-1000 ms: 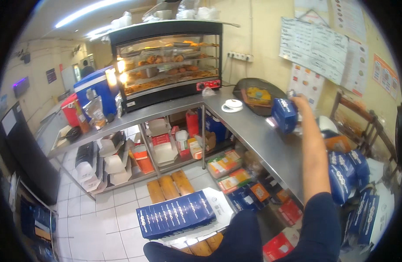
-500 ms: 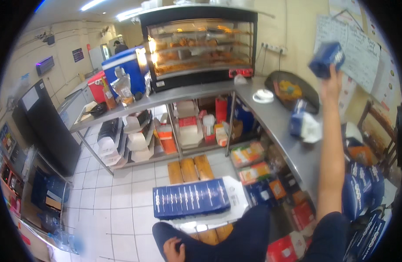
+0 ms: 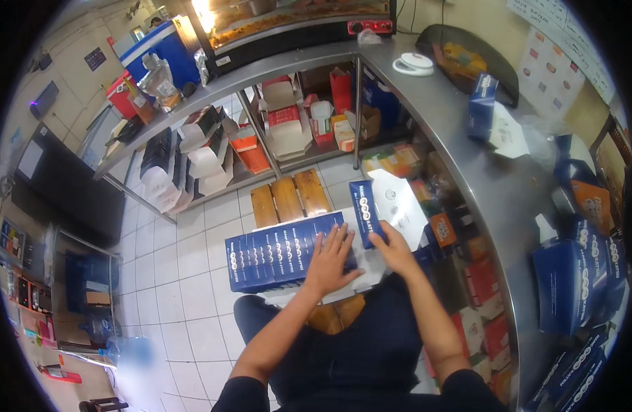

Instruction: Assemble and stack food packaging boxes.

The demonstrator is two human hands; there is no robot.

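Nested blue paper food cartons (image 3: 281,250) form a row on the low wooden bench, over a white sheet or flap. My left hand (image 3: 331,261) lies on the right end of the row, fingers spread. To its right, my right hand (image 3: 393,248) grips another blue carton (image 3: 361,209) by its near end. That carton is slightly tilted, and its white flap (image 3: 402,206) opens out to the right. It stands against or just beside the row; I cannot tell which.
The wooden bench (image 3: 285,196) stands before my knees. A steel counter (image 3: 439,117) curves along the right, bearing a blue carton (image 3: 482,106), a white round scale-like item (image 3: 413,64) and more blue cartons (image 3: 570,281). Folded boxes (image 3: 285,117) fill the lower shelf. A heated display case (image 3: 288,27) stands beyond.
My right hand has come down from above the right counter to the bench with a blue carton. My left hand has moved from my thigh onto the row. The view has tilted downward.
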